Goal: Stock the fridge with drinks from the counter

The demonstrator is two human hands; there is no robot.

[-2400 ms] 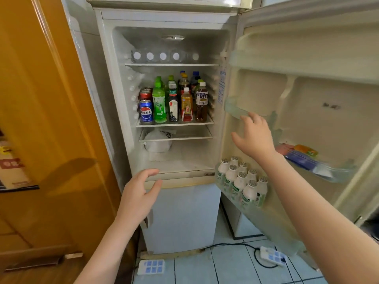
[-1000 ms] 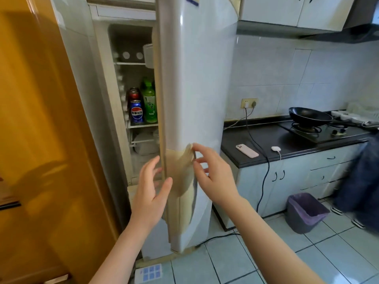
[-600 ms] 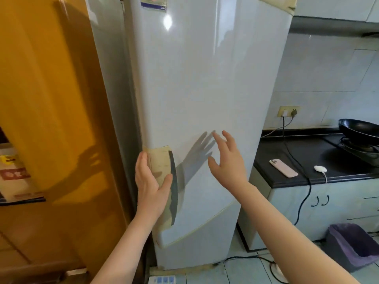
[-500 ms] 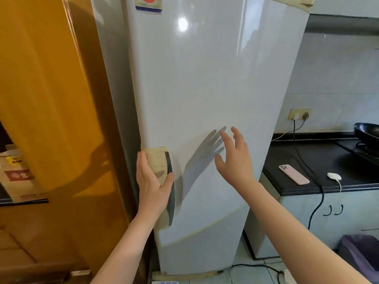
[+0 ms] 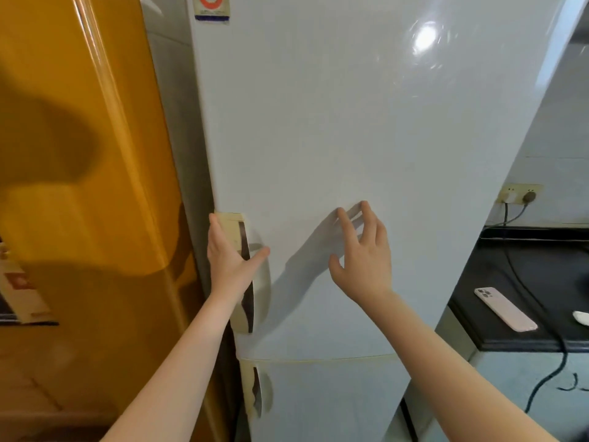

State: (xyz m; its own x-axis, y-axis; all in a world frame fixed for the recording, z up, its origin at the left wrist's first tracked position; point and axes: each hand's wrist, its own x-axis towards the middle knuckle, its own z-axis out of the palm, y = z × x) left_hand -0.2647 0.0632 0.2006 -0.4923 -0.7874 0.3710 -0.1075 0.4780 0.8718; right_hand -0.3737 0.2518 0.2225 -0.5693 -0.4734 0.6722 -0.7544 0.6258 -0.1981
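Scanning the edges first: an orange wooden panel (image 5: 79, 186) fills the left of frame, tight against the side of the fridge (image 5: 350, 122), w/ a big soft shadow across it. At top of frame there's a red-and-blue sticker (image 5: 211, 6) on the door, partly cut off. Right side, mid-height: a black counter (image 5: 510, 269) w/ a pink phone (image 5: 505, 309) lying flat on it, lens side up. A small white thing (image 5: 581, 317) sits at the far right edge, too cropped to name. A wall socket (image 5: 519, 194) sits above the counter on the tiled wall, two plugs in it. A black cable (image 5: 535, 390) drops over the counter edge & down past the white cabinet (image 5: 510, 416) at btm right. Both forearms come up from btm of frame.

Now the fridge: it fills ctr frame, upper door shut flush, lower door (image 5: 318, 400) shut below it. Each door has a yellowed handle on its left edge.

The left hand (image 5: 228, 263) lies flat over the upper handle (image 5: 237, 226), fingers straight & pointing up. Its thumb spreads right onto the door panel, curled round nothing.

The right hand (image 5: 366, 260) is at ctr frame, right of that handle, fingers spread, loosely bent, holding nothing. Its fingertips (image 5: 339, 215) sit right at the door surface where their shadows meet them, palm off the door. Can't tell how hard they press.
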